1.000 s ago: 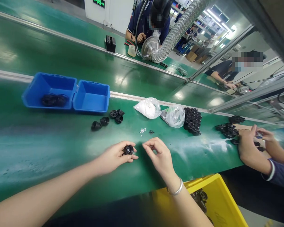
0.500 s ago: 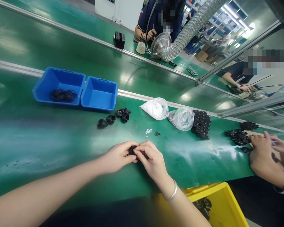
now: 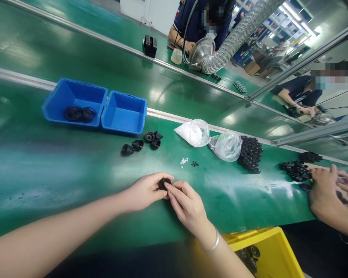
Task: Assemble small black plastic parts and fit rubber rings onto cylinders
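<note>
My left hand is closed around a black round plastic housing, its open, cup-like end facing up. At that opening are the fingertips of my right hand, pinched together; whatever they may hold is too small or hidden to make out. Just beyond my hands lie small white plastic pieces and tiny black pieces. Farther back to the left, several similar black housings rest on the green bench.
Two blue bins stand at the back left, one with black coiled parts. Clear bags and stacked black parts line the back. A yellow crate is at lower right. A co-worker's hands work at the right.
My right hand's fingers have shifted slightly down and right on the housing, showing more of its round opening. The whole view has moved a little, so things appear farther right.
</note>
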Demonstrator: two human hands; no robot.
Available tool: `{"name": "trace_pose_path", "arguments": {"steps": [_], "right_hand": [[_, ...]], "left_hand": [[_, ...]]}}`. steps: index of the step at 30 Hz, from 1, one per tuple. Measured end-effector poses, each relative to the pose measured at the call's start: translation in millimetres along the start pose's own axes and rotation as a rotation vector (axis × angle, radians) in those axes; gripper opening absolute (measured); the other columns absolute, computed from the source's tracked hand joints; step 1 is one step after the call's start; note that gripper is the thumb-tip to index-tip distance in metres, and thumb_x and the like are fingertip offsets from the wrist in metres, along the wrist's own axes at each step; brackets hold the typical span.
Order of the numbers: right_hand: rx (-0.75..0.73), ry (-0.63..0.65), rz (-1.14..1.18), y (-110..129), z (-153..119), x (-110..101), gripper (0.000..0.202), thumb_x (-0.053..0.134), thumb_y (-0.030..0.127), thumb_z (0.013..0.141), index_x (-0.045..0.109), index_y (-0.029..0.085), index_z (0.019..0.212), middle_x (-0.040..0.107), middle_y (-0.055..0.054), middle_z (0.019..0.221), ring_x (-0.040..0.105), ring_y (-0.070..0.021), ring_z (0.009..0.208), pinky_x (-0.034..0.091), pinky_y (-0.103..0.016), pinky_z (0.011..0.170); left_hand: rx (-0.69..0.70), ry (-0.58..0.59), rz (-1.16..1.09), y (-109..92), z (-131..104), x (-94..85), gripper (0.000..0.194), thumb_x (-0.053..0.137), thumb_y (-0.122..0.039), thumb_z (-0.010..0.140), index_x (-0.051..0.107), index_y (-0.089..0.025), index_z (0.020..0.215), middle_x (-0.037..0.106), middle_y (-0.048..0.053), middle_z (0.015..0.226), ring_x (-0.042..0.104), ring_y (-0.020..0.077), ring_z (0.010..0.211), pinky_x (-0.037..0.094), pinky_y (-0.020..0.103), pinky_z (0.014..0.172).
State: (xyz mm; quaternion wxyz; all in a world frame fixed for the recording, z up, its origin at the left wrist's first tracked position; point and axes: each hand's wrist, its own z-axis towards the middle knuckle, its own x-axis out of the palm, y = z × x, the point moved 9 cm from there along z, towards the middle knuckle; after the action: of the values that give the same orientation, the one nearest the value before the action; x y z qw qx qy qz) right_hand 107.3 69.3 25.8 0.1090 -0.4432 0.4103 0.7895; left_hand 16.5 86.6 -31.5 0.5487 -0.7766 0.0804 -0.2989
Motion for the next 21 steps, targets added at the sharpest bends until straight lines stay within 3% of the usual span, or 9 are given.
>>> {"name": "trace_pose_path", "arguments": {"steps": [6,9,13,16,18,21], "right_hand": [[-0.053,0.085,-0.196,6.9,1.4,9.4,0.05,0.051,0.008,0.088,0.045,0.017,0.137,0.058,-0.012,0.104,0.056,-0.0226,0.092,0.052,-0.038,0.076],[-0.013,0.089,-0.149,6.3,2.9,7.1,0.046,0.05,0.01,0.089,0.048,0.018,0.134,0.058,-0.011,0.102,0.057,-0.0218,0.091,0.052,-0.037,0.076],[0.077,-0.085,0.06,-1.8,1.1,-12.4,0.044,0.048,0.009,0.089,0.05,0.024,0.131,0.058,-0.008,0.101,0.059,-0.0177,0.088,0.053,-0.032,0.075],[0.117,-0.181,0.083,-6.4,-2.9,-21.7,0.045,0.05,0.009,0.088,0.05,0.026,0.13,0.059,-0.006,0.097,0.059,-0.017,0.081,0.053,-0.031,0.07],[0.125,-0.163,0.079,-5.6,-3.3,-19.3,0.047,0.05,0.01,0.088,0.046,0.025,0.133,0.058,-0.006,0.096,0.057,-0.0165,0.076,0.053,-0.031,0.065],[0.108,-0.036,0.01,0.5,-1.0,-7.0,0.054,0.051,0.015,0.088,0.037,0.022,0.14,0.056,-0.009,0.101,0.057,-0.0182,0.078,0.053,-0.032,0.066]], "left_hand": [[0.008,-0.018,0.068,1.5,-1.3,-3.4,0.04,0.056,-0.016,0.083,0.05,-0.018,0.122,0.058,0.01,0.122,0.054,0.0259,0.116,0.046,0.041,0.096],[0.019,-0.027,0.073,0.2,-1.6,-3.7,0.039,0.057,-0.016,0.083,0.051,-0.017,0.122,0.059,0.01,0.121,0.054,0.0257,0.117,0.044,0.042,0.098],[0.055,0.018,-0.035,-7.0,-2.6,4.6,0.036,0.06,-0.018,0.084,0.053,-0.017,0.119,0.059,0.009,0.119,0.056,0.0241,0.115,0.044,0.041,0.1],[0.062,0.034,-0.118,-11.2,-3.3,10.7,0.027,0.054,-0.024,0.089,0.056,-0.017,0.115,0.06,0.009,0.116,0.06,0.0235,0.109,0.048,0.042,0.096],[0.056,0.018,-0.104,-11.6,-3.4,11.6,0.025,0.05,-0.026,0.091,0.057,-0.017,0.113,0.059,0.009,0.113,0.061,0.023,0.105,0.051,0.041,0.092],[0.067,-0.003,0.016,-12.0,-4.2,11.3,0.022,0.045,-0.024,0.092,0.058,-0.017,0.109,0.061,0.007,0.107,0.062,0.021,0.098,0.054,0.037,0.085]]}}
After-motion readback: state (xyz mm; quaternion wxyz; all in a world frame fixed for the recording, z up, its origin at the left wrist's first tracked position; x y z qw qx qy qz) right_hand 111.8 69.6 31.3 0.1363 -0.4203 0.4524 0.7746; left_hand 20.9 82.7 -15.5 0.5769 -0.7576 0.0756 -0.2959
